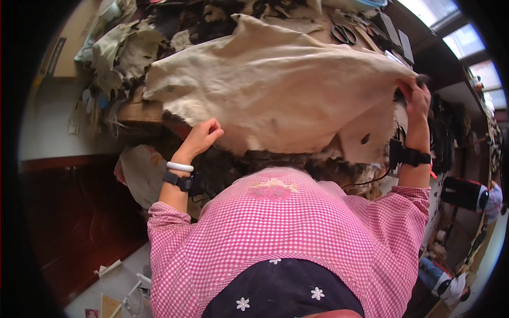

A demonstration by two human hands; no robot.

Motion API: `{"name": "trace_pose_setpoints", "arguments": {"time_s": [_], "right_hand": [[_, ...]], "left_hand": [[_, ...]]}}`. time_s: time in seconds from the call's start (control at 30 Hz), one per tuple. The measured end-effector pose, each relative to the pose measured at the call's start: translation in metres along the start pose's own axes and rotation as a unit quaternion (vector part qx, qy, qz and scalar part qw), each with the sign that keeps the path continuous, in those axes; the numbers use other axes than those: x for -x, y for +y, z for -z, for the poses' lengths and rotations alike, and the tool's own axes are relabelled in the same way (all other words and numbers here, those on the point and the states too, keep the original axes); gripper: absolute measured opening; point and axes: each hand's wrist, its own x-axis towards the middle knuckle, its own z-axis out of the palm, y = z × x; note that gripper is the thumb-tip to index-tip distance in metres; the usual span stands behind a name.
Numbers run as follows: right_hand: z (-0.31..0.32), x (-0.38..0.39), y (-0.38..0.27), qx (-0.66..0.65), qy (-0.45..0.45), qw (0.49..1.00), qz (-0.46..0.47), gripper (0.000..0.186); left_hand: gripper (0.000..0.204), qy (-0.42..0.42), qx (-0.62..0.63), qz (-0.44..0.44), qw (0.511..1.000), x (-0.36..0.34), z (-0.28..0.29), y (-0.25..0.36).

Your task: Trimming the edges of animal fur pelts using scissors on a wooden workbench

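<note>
A large pale animal hide (pixel 265 90) is spread over the bench in front of me, its skin side up and dark fur along parts of its edge. At the hide's far right end, my right hand (pixel 417 98) is closed on the edge, with a dark tuft of fur showing beside the fingers. My left hand (pixel 202 138) is closed with curled fingers at the near left edge of the hide. What it pinches, if anything, is hidden. A small dark hole shows in the hanging right part of the hide.
Black-handled scissors (pixel 343 35) lie beyond the hide. Pale hide scraps (pixel 124 50) are heaped at the far left, by a cardboard box (pixel 74 32). Two other people, one in dark trousers (pixel 464 193), are off to the right. A dark red wooden panel (pixel 79 222) stands at left.
</note>
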Motion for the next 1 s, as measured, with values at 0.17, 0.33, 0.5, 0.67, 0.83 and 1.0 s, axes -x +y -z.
{"name": "trace_pose_setpoints", "arguments": {"time_s": [0.17, 0.33, 0.5, 0.67, 0.83, 1.0], "right_hand": [[-0.017, -0.004, 0.026, 0.398, -0.012, 0.89, 0.223, 0.053], [-0.054, 0.084, 0.092, 0.543, -0.356, 0.753, 0.105, 0.083], [-0.066, 0.117, 0.108, 0.662, -0.363, 0.647, 0.106, 0.092], [-0.064, 0.113, 0.108, 0.65, -0.375, 0.654, 0.099, 0.094], [-0.074, 0.116, 0.104, 0.667, -0.363, 0.647, 0.064, 0.092], [-0.065, 0.116, 0.11, 0.668, -0.352, 0.65, 0.087, 0.093]], "left_hand": [[0.023, 0.321, -0.142, -0.13, 0.927, -0.014, 0.034, -0.017], [0.063, 0.411, -0.252, -0.015, 0.876, -0.036, 0.083, -0.07], [0.081, 0.42, -0.126, 0.195, 0.877, -0.074, 0.103, -0.127], [0.09, 0.436, -0.119, 0.157, 0.878, -0.103, 0.141, -0.144], [0.083, 0.376, -0.011, 0.174, 0.91, -0.12, 0.165, -0.182], [0.082, 0.273, -0.036, 0.18, 0.944, -0.114, 0.146, -0.135]]}}
